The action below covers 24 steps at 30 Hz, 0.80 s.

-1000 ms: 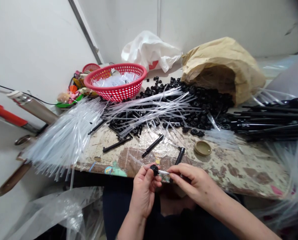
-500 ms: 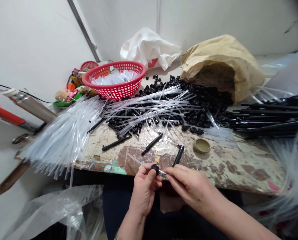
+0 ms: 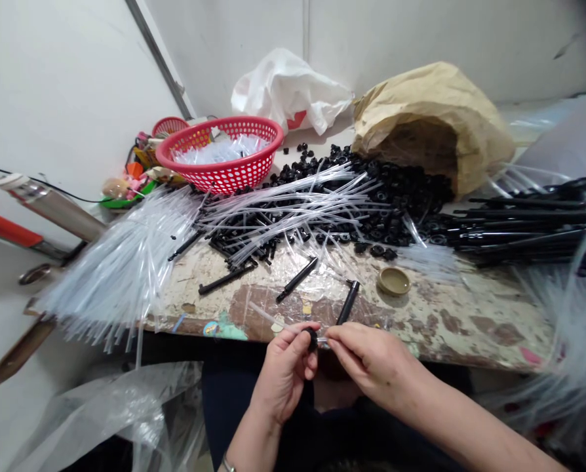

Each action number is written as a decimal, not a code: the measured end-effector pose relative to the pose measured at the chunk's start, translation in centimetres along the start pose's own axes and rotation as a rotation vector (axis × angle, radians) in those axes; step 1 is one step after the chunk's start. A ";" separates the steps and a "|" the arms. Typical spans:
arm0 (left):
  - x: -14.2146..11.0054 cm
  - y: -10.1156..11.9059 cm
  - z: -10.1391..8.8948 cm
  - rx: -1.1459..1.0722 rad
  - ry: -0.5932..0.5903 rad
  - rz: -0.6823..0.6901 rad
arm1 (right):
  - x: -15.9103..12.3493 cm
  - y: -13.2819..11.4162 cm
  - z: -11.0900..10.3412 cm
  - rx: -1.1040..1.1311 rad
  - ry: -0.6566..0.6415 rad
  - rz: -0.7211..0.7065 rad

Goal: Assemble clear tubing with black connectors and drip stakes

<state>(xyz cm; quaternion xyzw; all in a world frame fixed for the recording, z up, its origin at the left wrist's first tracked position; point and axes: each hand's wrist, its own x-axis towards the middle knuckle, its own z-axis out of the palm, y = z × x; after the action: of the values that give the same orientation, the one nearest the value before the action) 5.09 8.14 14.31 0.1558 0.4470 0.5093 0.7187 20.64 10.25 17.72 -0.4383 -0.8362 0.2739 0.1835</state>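
Observation:
Over the table's front edge, my left hand [image 3: 286, 373] pinches a small round black plastic cap [image 3: 312, 338] between thumb and fingers. My right hand [image 3: 376, 360] is closed on a short clear plastic tube [image 3: 321, 340] at the cap's right side, its fingertips close to the cap. Beyond the left fingers a thin clear tube [image 3: 266, 315] sticks out leftward; whether it is part of the same piece is hidden. Just past my right knuckles lies a black tube [image 3: 348, 303] with a bent tip. Another black tube [image 3: 297, 280] rests further left.
A small round dish [image 3: 393, 281] of liquid stands right of the black tubes. Behind are clear tubes [image 3: 293, 206], a heap of black caps [image 3: 401, 190], a red basket [image 3: 219, 172] and a brown paper bag [image 3: 435, 98]. Long clear tubes [image 3: 120, 262] overhang the left edge.
My right fingertips have moved closer to the black cap, so less of the clear tube shows between my hands. The cap has turned slightly in my left fingers. The view has shifted a little.

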 end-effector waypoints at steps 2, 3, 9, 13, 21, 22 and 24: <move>0.0 -0.1 0.1 0.003 0.004 0.001 | -0.1 -0.1 0.1 -0.060 0.019 -0.005; 0.1 -0.1 0.2 0.002 0.011 0.004 | -0.1 -0.1 0.3 -0.097 0.029 -0.007; 0.2 -0.6 0.5 0.010 0.037 0.018 | -0.3 -0.1 1.0 -0.162 0.036 -0.009; 0.1 -0.7 0.6 0.025 0.075 0.030 | -0.1 0.3 1.0 -0.041 -0.017 0.027; -0.1 -0.6 0.3 0.098 -0.013 0.085 | -0.3 0.9 0.2 0.219 0.043 0.087; -0.1 -0.7 0.3 0.130 -0.011 0.104 | -0.3 1.0 0.2 0.237 0.037 0.088; 0.0 -0.8 0.3 0.188 0.000 0.154 | -0.4 1.1 0.2 0.287 0.015 0.094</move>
<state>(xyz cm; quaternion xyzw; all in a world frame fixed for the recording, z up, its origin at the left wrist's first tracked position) 5.80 7.83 13.95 0.2562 0.4795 0.5190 0.6596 21.45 10.42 16.84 -0.4483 -0.7656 0.3955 0.2376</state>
